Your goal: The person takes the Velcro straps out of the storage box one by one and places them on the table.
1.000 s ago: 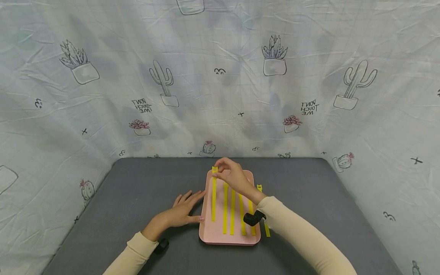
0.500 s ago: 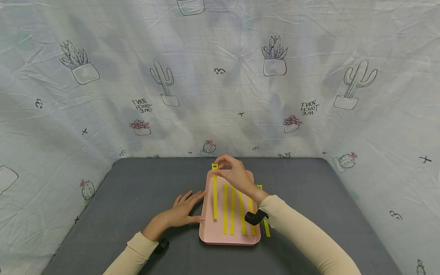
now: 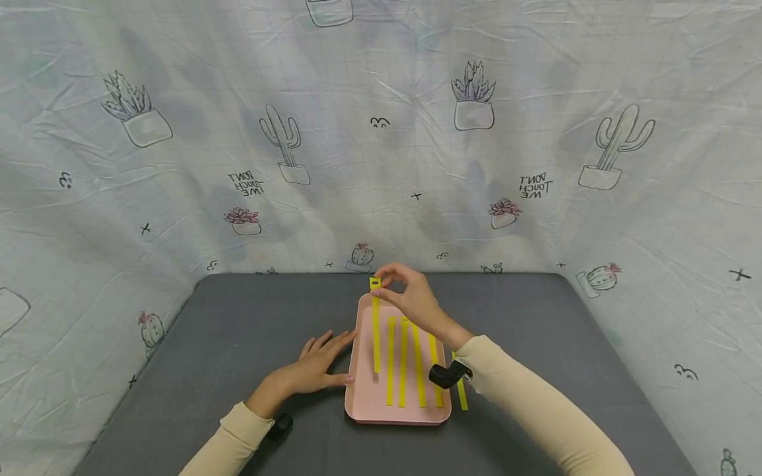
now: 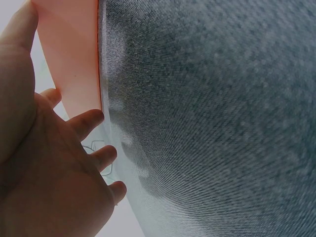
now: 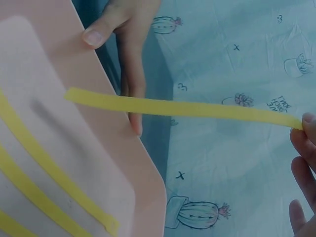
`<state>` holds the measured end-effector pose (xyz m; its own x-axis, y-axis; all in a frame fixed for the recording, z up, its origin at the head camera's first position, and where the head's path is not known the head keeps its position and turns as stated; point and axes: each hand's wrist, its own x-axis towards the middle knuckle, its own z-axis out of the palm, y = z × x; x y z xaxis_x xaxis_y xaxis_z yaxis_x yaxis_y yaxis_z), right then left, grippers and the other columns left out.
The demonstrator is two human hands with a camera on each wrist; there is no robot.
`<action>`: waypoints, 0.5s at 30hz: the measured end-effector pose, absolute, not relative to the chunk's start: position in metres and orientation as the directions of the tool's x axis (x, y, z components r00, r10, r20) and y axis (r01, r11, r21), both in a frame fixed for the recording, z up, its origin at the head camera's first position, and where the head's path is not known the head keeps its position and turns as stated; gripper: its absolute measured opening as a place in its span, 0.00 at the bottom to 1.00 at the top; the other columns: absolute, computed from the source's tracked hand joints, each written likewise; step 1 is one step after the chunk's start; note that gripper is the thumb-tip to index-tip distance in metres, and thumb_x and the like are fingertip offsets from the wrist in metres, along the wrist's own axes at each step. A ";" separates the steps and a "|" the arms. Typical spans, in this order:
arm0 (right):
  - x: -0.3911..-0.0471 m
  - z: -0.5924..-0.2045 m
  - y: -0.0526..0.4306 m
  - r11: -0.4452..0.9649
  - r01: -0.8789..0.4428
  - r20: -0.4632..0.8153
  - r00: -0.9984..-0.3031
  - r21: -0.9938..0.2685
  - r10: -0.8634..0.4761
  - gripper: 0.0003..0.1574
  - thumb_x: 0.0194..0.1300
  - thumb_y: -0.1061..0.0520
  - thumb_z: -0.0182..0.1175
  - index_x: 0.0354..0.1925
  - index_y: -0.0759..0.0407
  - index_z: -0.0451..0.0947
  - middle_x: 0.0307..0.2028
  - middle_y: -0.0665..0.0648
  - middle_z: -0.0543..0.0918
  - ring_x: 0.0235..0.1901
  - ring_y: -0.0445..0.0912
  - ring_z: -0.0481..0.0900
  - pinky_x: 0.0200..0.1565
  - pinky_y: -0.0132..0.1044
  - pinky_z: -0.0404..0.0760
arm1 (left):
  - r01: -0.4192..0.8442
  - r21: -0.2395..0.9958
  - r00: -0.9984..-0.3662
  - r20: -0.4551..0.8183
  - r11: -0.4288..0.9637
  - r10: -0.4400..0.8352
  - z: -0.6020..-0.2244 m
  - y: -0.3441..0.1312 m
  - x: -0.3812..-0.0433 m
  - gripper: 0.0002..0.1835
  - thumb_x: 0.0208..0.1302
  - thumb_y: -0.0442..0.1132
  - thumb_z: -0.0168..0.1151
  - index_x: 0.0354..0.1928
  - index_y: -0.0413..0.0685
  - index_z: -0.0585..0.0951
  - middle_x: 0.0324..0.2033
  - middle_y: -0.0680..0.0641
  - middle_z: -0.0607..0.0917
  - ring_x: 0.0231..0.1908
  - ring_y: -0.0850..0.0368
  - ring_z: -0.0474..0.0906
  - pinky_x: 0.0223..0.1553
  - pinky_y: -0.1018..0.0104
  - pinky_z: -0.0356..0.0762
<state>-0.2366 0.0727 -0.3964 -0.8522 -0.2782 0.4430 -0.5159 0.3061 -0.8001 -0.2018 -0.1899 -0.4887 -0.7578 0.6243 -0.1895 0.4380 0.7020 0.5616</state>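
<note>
My right hand pinches a yellow cable strap just below its slotted head, over the far left part of a pink tray. The strap hangs down, and in the right wrist view its free end overlaps the tray wall. Several like straps, among them one yellow strap, lie lengthwise side by side in the tray. My left hand rests at the tray's left side with straight, spread fingers. The left wrist view shows those fingers right at the pink wall.
Another yellow strap lies on the grey table to the right of the tray, partly hidden by the right wrist. A white curtain printed with cacti hangs behind the table. Each wrist wears a black camera.
My right hand has risen a little and shifted slightly right, lifting the strap; its lower end stands higher over the tray. The left hand and the tray have stayed put.
</note>
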 end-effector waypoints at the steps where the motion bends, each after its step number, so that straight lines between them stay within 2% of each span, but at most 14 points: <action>1: -0.236 -0.395 0.074 0.308 -0.519 0.446 -0.851 -0.798 -0.277 0.17 0.59 0.57 0.71 0.47 0.52 0.80 0.33 0.53 0.86 0.40 0.42 0.83 0.63 0.54 0.74 | 0.437 0.562 -0.757 -0.191 0.702 0.625 -0.489 -0.190 -0.202 0.47 0.65 0.62 0.61 0.79 0.60 0.50 0.78 0.45 0.56 0.77 0.30 0.43 0.70 0.26 0.36; 8: -0.235 -0.387 0.081 0.304 -0.545 0.477 -0.836 -0.782 -0.271 0.19 0.59 0.56 0.71 0.48 0.52 0.80 0.33 0.54 0.86 0.40 0.42 0.83 0.63 0.54 0.73 | 0.440 0.567 -0.755 -0.186 0.696 0.629 -0.489 -0.190 -0.202 0.47 0.65 0.61 0.61 0.79 0.59 0.50 0.78 0.44 0.55 0.77 0.30 0.43 0.70 0.25 0.35; 15: -0.232 -0.379 0.091 0.306 -0.541 0.477 -0.839 -0.783 -0.263 0.19 0.59 0.56 0.71 0.49 0.52 0.80 0.33 0.54 0.85 0.41 0.43 0.82 0.59 0.50 0.76 | 0.441 0.566 -0.757 -0.183 0.697 0.627 -0.488 -0.191 -0.202 0.48 0.65 0.60 0.62 0.79 0.58 0.49 0.78 0.44 0.56 0.77 0.29 0.43 0.70 0.25 0.36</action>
